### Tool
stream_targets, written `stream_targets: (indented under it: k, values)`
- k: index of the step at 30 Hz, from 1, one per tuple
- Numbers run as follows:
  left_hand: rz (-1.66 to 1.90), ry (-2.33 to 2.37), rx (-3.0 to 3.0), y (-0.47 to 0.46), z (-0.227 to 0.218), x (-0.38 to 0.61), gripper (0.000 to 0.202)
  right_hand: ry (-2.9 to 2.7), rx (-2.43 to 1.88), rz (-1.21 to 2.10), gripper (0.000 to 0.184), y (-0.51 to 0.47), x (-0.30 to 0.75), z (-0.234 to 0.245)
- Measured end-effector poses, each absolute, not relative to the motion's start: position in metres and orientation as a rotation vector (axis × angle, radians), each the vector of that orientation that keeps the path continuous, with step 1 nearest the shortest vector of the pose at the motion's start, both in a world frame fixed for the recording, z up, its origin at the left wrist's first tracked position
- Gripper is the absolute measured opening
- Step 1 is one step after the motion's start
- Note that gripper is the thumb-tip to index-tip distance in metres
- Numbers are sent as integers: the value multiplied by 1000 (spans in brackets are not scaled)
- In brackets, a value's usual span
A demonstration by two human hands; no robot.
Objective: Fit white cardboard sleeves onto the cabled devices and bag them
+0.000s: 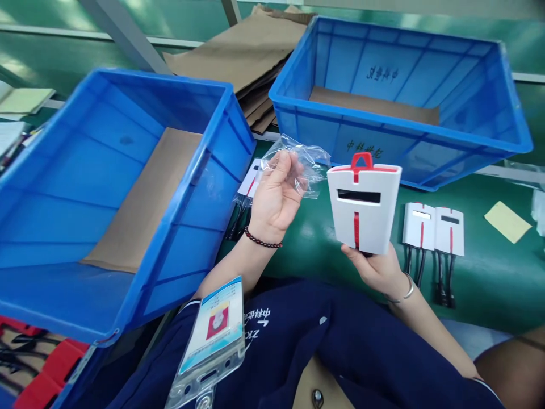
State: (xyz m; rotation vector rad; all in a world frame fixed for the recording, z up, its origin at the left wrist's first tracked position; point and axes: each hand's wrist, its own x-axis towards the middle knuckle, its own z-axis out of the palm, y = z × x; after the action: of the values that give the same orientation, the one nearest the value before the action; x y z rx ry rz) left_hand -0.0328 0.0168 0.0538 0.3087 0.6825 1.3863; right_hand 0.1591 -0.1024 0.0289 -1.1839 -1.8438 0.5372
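Observation:
My left hand (281,187) pinches a clear plastic bag (313,162), which is crumpled around its fingers. To its right, my right hand (377,270) grips the bottom end of a white device (366,221). This device has a red stripe, a dark window and a red loop on top, and it stands upright above the table. Whatever hangs below its bottom end is hidden by the hand. Two similar white devices (450,230) with black cables lie on the table to the right. Another white device (250,180) lies partly hidden behind my left wrist.
A blue crate (166,227) lined with cardboard stands at left, and a second blue crate (400,130) stands at the back. Brown cardboard sheets (238,51) are stacked between them. A yellow paper (507,221) lies on the green table (481,289). Red parts (53,369) with black cables sit at lower left.

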Motion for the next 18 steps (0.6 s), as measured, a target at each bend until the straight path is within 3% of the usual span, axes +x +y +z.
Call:
stream_targets:
  k: [6, 12, 18]
  values:
    - [1440, 719, 464, 12, 55, -29, 6, -1946, -1246, 470, 23, -95, 156, 18]
    - [1616, 673, 590, 14, 57, -24, 6, -1929, -1180, 679, 21, -99, 151, 17]
    - [1640, 676, 436, 13, 72, -17, 28, -1857, -1195, 802, 26, -102, 150, 18]
